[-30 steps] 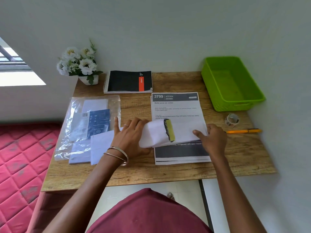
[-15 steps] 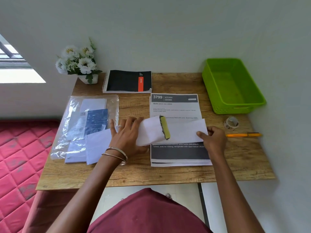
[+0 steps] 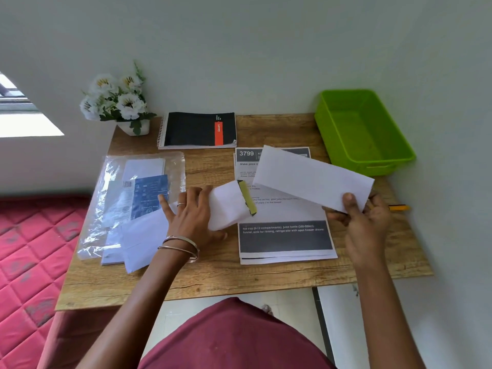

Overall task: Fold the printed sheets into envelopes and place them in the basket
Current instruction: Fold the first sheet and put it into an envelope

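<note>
A wooden tabletop (image 3: 213, 278) stands against a pale wall. The right hand (image 3: 366, 222) pinches one folded sheet (image 3: 311, 178) by its corner, lifted clear, likely to feed it into the one envelope (image 3: 226, 205), whose mouth the left hand (image 3: 193, 217) grips open. One stack of printed sheets (image 3: 285, 235) lies beneath; one green basket (image 3: 363, 129) waits, nothing visible inside it.

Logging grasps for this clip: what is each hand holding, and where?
Right hand pinches the white envelope at its near right corner. Left hand holds the envelope's peeled strip at its left end.
</note>
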{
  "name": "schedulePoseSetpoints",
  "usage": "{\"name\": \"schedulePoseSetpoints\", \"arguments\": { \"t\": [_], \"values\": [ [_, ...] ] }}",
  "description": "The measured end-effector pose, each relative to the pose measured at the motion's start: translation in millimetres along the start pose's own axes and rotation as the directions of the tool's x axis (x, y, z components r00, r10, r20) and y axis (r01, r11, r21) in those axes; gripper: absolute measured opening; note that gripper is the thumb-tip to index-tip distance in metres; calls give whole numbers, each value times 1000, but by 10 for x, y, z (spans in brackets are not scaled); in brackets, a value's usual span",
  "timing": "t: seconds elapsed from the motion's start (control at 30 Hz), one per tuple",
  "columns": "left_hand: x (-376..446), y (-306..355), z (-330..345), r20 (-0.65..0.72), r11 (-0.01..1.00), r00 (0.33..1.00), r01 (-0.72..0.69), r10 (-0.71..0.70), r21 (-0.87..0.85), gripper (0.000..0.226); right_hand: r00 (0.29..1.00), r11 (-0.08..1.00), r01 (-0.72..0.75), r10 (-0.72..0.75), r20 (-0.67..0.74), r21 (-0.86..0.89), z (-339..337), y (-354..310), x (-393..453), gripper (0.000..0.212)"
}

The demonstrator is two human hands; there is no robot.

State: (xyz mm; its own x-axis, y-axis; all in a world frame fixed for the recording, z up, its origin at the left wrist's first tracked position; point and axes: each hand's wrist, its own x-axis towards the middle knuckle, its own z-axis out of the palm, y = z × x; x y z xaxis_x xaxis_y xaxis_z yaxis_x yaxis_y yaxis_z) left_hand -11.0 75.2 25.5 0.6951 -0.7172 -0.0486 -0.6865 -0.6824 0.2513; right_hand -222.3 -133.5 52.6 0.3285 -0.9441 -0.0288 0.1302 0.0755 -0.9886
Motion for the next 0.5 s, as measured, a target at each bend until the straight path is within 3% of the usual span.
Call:
{"name": "schedulePoseSetpoints", "arguments": {
  "t": [0.2, 0.5],
  "values": [
    [-25, -30, -16, -10, 997, 1000, 12, -12, -70, 106, 995, 996, -76, 79, 62, -51, 87, 157, -114, 29],
    [-54, -100, -45, 6, 999, 1000, -9, 9, -46, 111, 986, 990, -61, 80, 146, -129, 80, 103, -122, 27]
  ]
}}
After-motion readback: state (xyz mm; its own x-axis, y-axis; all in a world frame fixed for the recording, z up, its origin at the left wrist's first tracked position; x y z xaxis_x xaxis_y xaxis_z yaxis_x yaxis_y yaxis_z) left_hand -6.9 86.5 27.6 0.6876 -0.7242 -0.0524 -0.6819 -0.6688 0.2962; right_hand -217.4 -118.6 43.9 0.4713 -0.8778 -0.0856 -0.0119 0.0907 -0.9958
